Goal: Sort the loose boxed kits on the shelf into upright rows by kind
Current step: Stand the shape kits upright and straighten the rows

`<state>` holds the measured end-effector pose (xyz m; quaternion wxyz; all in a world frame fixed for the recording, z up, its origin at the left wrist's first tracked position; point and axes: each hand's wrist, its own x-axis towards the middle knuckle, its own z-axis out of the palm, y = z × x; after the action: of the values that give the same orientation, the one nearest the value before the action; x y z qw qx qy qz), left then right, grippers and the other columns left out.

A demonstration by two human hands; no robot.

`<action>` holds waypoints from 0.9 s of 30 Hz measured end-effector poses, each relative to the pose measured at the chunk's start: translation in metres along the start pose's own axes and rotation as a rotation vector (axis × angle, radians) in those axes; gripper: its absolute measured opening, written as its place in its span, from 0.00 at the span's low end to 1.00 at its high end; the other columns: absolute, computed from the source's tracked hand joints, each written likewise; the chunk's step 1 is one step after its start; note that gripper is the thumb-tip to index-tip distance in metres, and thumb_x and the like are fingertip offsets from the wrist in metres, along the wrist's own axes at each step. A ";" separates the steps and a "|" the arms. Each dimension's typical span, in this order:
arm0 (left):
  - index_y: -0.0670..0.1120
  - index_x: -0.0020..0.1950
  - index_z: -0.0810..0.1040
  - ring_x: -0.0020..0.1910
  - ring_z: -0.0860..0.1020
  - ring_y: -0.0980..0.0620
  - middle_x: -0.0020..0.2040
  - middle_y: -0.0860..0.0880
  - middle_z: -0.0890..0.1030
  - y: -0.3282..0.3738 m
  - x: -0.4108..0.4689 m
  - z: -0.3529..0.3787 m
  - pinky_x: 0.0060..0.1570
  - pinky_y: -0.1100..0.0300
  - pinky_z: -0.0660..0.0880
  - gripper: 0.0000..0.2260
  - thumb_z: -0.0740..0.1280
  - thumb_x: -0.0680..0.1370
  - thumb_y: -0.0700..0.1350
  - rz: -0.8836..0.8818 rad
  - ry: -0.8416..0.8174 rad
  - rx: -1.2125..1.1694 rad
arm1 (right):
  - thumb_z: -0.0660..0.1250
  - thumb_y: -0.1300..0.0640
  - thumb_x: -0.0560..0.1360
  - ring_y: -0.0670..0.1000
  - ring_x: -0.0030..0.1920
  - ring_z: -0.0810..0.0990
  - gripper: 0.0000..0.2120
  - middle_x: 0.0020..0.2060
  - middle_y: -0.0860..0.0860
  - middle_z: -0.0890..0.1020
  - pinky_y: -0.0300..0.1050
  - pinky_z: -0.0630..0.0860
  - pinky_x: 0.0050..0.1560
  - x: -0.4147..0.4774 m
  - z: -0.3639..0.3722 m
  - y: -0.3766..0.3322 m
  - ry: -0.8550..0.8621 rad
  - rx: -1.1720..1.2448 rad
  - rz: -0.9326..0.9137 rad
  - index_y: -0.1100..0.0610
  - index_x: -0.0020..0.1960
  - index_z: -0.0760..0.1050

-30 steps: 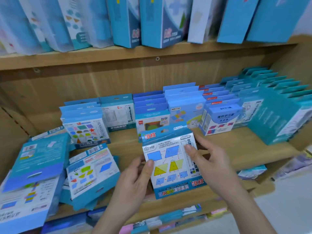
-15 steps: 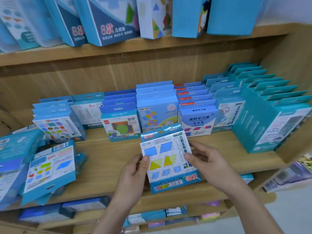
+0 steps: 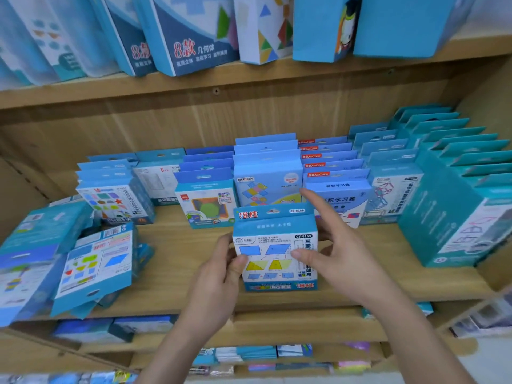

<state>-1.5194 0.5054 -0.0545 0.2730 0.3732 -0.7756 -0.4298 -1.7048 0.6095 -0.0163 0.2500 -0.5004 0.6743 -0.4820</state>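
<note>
A small blue box [image 3: 274, 245] with blue and yellow shapes printed on its front stands upright in the middle of the view, held between both hands above the front part of the wooden shelf [image 3: 180, 253]; whether its bottom edge touches the board cannot be told. The left hand [image 3: 221, 275] comes in from seven o'clock, and its grip is closed on the box's left edge, thumb on the front face and fingers behind. The right hand [image 3: 340, 253] comes in from five o'clock, and its grip takes the right edge, thumb pressed on the front while the forefinger points up past the top corner. At nine o'clock from the box a loose pile [image 3: 91, 267] of flat blue boxes lies tilted and overlapping. From ten to two o'clock, behind the box, upright rows run toward the back wall: a star-print row [image 3: 116, 200], a green-circle row [image 3: 206, 203], a coloured-squares row [image 3: 267, 184] and a dark blue row [image 3: 343, 189]. At three o'clock stand the teal rows [image 3: 454, 217], well apart from the hands. At twelve o'clock, on the board above, stand tall boxes [image 3: 191, 31].
</note>
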 end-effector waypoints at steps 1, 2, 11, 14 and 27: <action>0.61 0.60 0.67 0.50 0.79 0.63 0.51 0.65 0.81 0.002 0.001 -0.004 0.48 0.57 0.78 0.12 0.61 0.80 0.46 0.015 -0.008 -0.009 | 0.73 0.59 0.71 0.38 0.48 0.80 0.39 0.53 0.40 0.81 0.41 0.80 0.41 0.002 0.002 -0.001 0.003 -0.013 -0.009 0.26 0.66 0.56; 0.61 0.59 0.67 0.49 0.79 0.64 0.50 0.64 0.81 0.006 0.003 -0.010 0.47 0.64 0.76 0.15 0.62 0.79 0.42 0.030 -0.013 -0.024 | 0.73 0.59 0.71 0.39 0.48 0.80 0.38 0.51 0.41 0.81 0.40 0.80 0.40 0.003 0.003 -0.001 0.014 -0.016 -0.017 0.26 0.64 0.58; 0.56 0.65 0.72 0.59 0.73 0.50 0.61 0.51 0.75 -0.010 0.086 -0.101 0.53 0.60 0.71 0.21 0.69 0.75 0.42 0.142 0.306 0.415 | 0.71 0.61 0.71 0.38 0.45 0.82 0.36 0.42 0.43 0.84 0.34 0.79 0.35 0.020 0.021 0.008 0.163 0.203 0.125 0.33 0.69 0.60; 0.57 0.72 0.64 0.60 0.74 0.45 0.63 0.45 0.74 -0.019 0.111 -0.108 0.53 0.54 0.71 0.25 0.68 0.76 0.47 0.066 0.207 0.610 | 0.69 0.60 0.73 0.40 0.43 0.83 0.32 0.43 0.44 0.84 0.35 0.79 0.36 0.027 0.031 0.009 0.193 0.257 0.165 0.39 0.70 0.62; 0.58 0.70 0.61 0.42 0.80 0.44 0.39 0.50 0.77 -0.033 0.135 -0.104 0.39 0.59 0.69 0.28 0.70 0.74 0.51 0.066 0.113 0.619 | 0.68 0.58 0.74 0.46 0.46 0.84 0.29 0.45 0.45 0.85 0.38 0.79 0.35 0.047 0.058 0.009 0.187 0.321 0.179 0.41 0.70 0.64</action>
<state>-1.5079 0.3356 -0.0194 0.2026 0.4365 -0.8649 -0.1428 -1.6787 0.5439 -0.0411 0.3048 -0.3452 0.6509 -0.6036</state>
